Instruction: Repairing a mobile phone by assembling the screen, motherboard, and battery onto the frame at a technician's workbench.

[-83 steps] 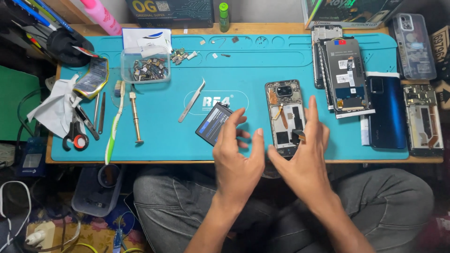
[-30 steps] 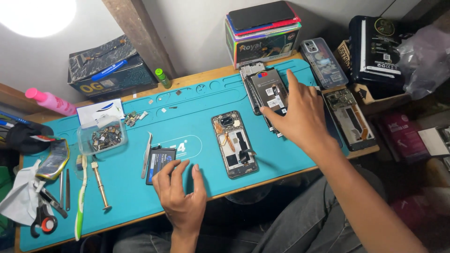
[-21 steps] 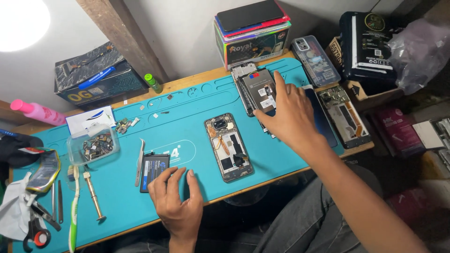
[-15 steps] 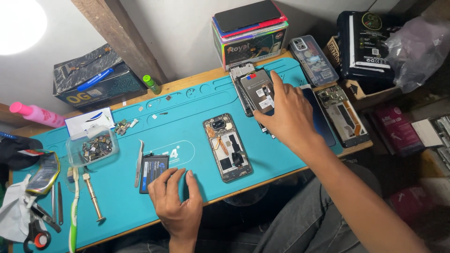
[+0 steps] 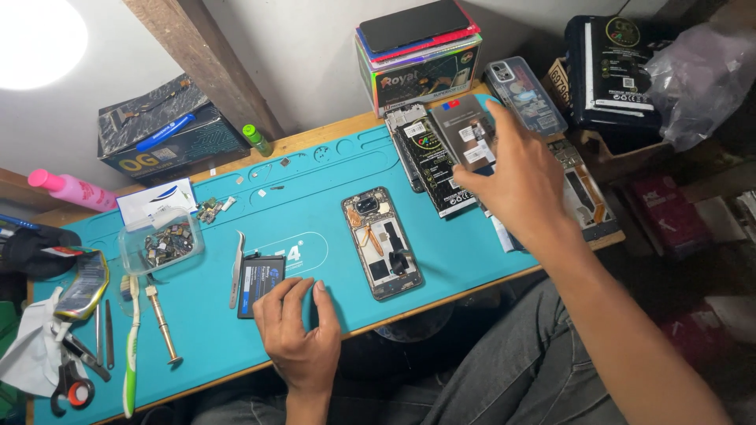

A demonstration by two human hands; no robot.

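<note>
1. right hand is lifted off the teal mat, with a grey phone panel pinched between thumb and fingers. so that grip is clamped on the panel, which sits tilted in the air above the row of phone parts at the far right of the mat.

2. looks to me like a pick-up of that panel, so i'd keep the pinch on the edges and not the flat face. it looks thin and probably flexes if you squeeze the middle.

3. lift it straight up before swinging it anywhere. the black back cover is just beside and partly under it, and a clear phone case sits right behind, so a sideways drag could knock the stack around.

4. the opened phone lies flat mid-mat, insides up, well apart from the right hand. i'd watch the exposed bits if the panel comes down anywhere near it.

5. left hand is resting palm down at the near edge of the mat, fingers slightly curled and spread, clamped on nothing. fingertips sit just beside the small black battery. can't tell if they actually touch it.

6. pose: right forearm reaches out long across the bench, wrist bent back a bit, fingers pointing away. left arm is tucked in close to the body. tweezers lie just left of the battery.
</note>
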